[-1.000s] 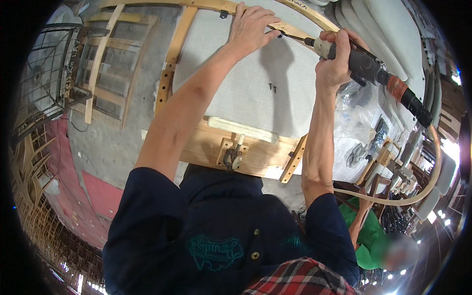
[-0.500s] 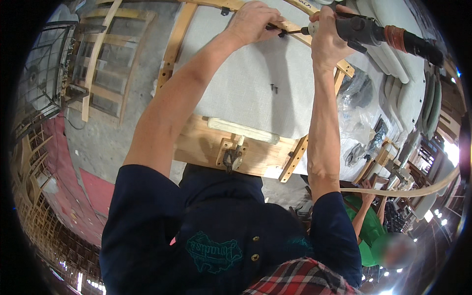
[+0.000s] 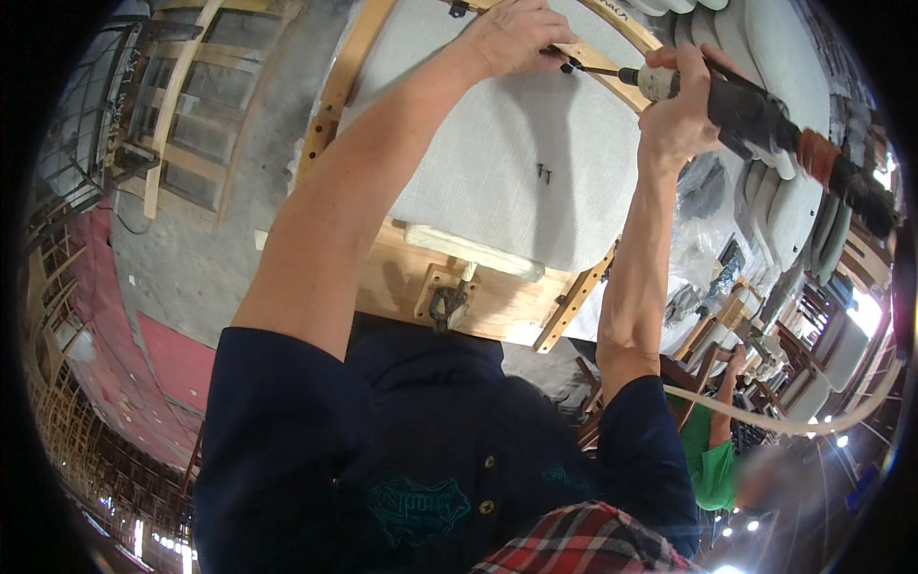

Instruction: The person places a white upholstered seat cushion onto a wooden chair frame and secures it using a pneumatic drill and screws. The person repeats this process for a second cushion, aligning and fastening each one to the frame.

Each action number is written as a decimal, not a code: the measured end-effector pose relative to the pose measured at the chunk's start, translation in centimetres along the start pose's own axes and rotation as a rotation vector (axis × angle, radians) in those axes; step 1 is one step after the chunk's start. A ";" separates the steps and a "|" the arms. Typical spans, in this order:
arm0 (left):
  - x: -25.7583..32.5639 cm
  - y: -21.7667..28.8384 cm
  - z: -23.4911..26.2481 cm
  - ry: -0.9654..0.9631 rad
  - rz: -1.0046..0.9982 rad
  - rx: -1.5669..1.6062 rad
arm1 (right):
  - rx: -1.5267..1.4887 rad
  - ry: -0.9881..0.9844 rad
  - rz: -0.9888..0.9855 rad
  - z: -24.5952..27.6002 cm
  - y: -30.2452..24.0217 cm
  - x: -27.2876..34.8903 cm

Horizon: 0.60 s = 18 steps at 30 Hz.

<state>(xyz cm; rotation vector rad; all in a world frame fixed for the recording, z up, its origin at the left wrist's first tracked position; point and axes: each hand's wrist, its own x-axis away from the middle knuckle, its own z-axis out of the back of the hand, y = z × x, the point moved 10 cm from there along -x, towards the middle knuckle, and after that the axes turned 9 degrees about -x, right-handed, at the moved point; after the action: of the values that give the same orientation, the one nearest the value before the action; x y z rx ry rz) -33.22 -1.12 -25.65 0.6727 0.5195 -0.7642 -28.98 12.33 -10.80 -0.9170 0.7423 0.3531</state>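
Note:
My right hand (image 3: 677, 120) grips a black power screwdriver (image 3: 751, 115), its long bit (image 3: 602, 71) pointing left. At the wooden rail (image 3: 604, 67) of a frame, the bit's tip is close to a small black part (image 3: 567, 66). My left hand (image 3: 516, 38) pinches there, fingers closed at the rail; its fingertips partly hide the black pieces. A light grey fabric-covered panel (image 3: 449, 153) lies inside the frame below both hands. Two dark screws (image 3: 544, 174) rest loose on it. Another black bracket (image 3: 459, 9) sits on the far rail.
Nearest me, a wooden board (image 3: 382, 277) carries a clamp (image 3: 446, 304) and a pale padded strip (image 3: 473, 251). Slatted wood (image 3: 191, 143) lies at left. Grey padded panels (image 3: 779, 77) are stacked at right. A co-worker in green (image 3: 712, 459) is at lower right, beside a pale hose (image 3: 803, 421).
My right hand and the screwdriver have shifted right and slightly nearer, the driver's rear end dipping. My left hand stays at the rail. The whole view has shifted a little.

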 end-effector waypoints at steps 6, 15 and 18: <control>-0.4 0.4 0.0 0.022 -0.020 -0.009 | 0.451 -0.147 0.286 -0.7 -2.6 0.9; -0.1 0.0 -0.2 -0.048 0.035 -0.021 | 0.360 -0.151 0.284 -1.1 -1.6 1.0; -0.1 0.0 -0.1 -0.032 0.032 -0.022 | 0.415 -0.143 0.295 -1.4 -2.0 1.0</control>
<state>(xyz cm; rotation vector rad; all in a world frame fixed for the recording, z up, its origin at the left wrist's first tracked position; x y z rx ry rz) -33.33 -0.96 -25.64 0.6459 0.4862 -0.7373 -27.69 9.97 -10.89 -0.3866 0.7823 0.4965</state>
